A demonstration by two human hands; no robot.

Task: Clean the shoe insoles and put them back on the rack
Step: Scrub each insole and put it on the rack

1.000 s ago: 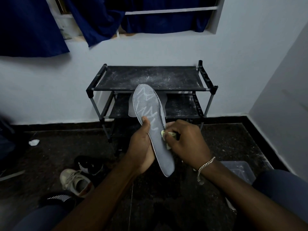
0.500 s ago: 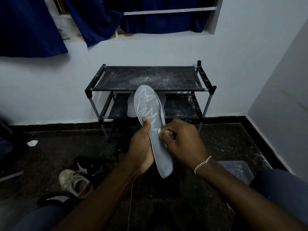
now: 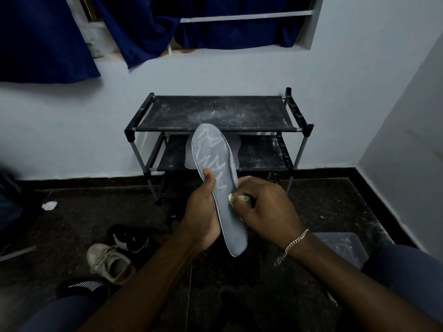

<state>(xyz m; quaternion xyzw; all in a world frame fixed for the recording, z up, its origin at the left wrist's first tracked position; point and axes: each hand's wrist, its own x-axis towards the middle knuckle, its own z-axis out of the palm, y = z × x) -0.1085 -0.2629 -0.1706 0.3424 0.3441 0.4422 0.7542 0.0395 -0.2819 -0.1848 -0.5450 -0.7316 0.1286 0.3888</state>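
Note:
A grey insole [image 3: 215, 164] with a white zigzag smear stands nearly upright in front of me. My left hand [image 3: 203, 212] grips its left edge, thumb on the face. My right hand [image 3: 266, 209] pinches a small pale yellow-white wad [image 3: 239, 199] against the insole's right side, near its middle. Behind the insole stands a black two-shelf shoe rack [image 3: 215, 113], dusted with white powder. On its lower shelf lie two pale insoles [image 3: 236, 149], mostly hidden by the one I hold.
On the dark floor at lower left lie a beige sneaker [image 3: 107, 262] and black shoes [image 3: 129, 238] with white stripes. A clear plastic box [image 3: 342, 245] sits by my right forearm. A white scrap [image 3: 49, 205] lies at left. Blue curtains hang above.
My right hand with the wad has slid a little up along the insole's right side. The insole and my left hand have barely shifted.

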